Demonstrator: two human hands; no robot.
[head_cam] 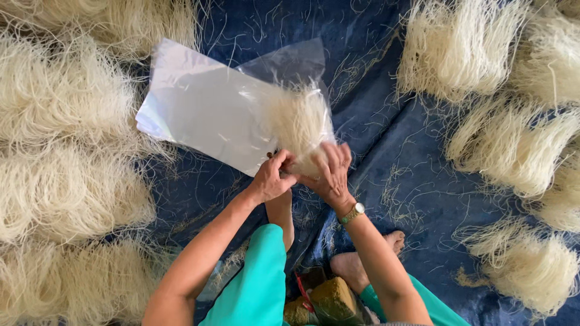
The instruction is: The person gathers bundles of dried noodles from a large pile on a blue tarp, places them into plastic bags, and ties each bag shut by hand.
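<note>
Teal-clad knees [260,278] sit closest, a brownish block [335,299] between the feet. Just beyond them, a bundle of dried noodles [299,121] lies half inside a clear plastic bag [205,105], directly ahead of both hands. Left hand [270,178] is closed, pinching the bag mouth; right hand [331,172], fingers curled over the bundle's near end, grips it. Risk, as judged: brittle strands could snap or snag on the bag edge if forced in; a loosened pinch would let the mouth collapse. Loose noodle piles [66,151] lie left and right of the hands on a blue tarp [393,175].
</note>
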